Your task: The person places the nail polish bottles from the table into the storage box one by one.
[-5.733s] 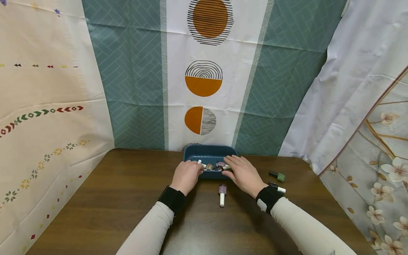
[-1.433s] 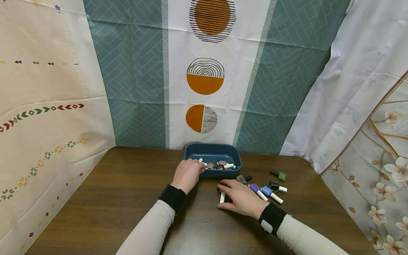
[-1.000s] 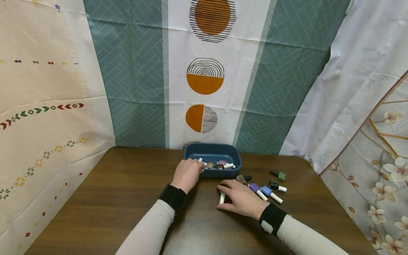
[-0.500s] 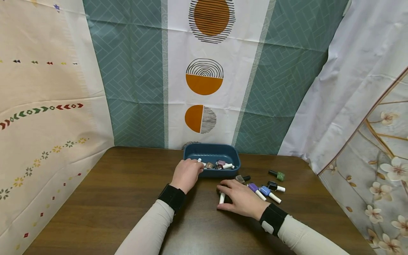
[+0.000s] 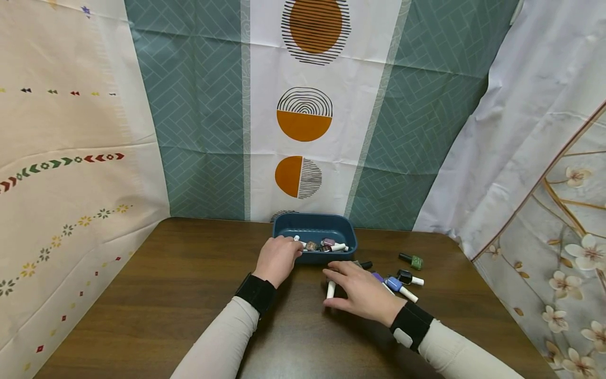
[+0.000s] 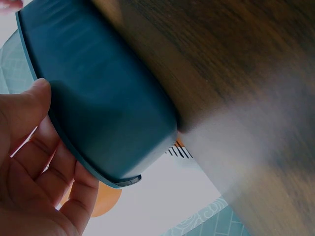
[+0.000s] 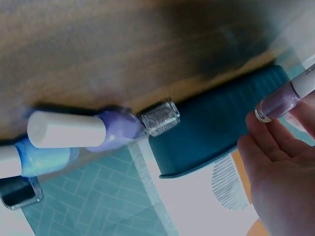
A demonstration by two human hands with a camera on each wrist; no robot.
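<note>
My left hand (image 5: 278, 261) grips the left side of a dark blue bin (image 5: 326, 258); in the left wrist view the thumb (image 6: 40, 91) presses on its outer wall. Several nail polish bottles lie inside, including a brown glittery one (image 5: 311, 246) and a mauve one (image 5: 327, 242). In front of the bin, my right hand (image 5: 362, 292) pinches a mauve nail polish bottle with a white cap (image 5: 331, 289). The right wrist view shows this bottle's glass body (image 7: 279, 102) against the fingertips. My palm hides part of it in the head view.
Right of my right hand lie a purple bottle (image 7: 115, 130), a blue bottle (image 5: 394, 284) and a black bottle (image 5: 405, 276). A green bottle (image 5: 416, 262) lies farther back. A grey glittery bottle (image 7: 160, 119) lies by the bin. Curtains hang behind the wooden table (image 5: 189, 295).
My right hand has left the bin for the mauve bottle and has just shifted slightly with it. Purple, blue and grey bottles now show on the table. The left hand stays put.
</note>
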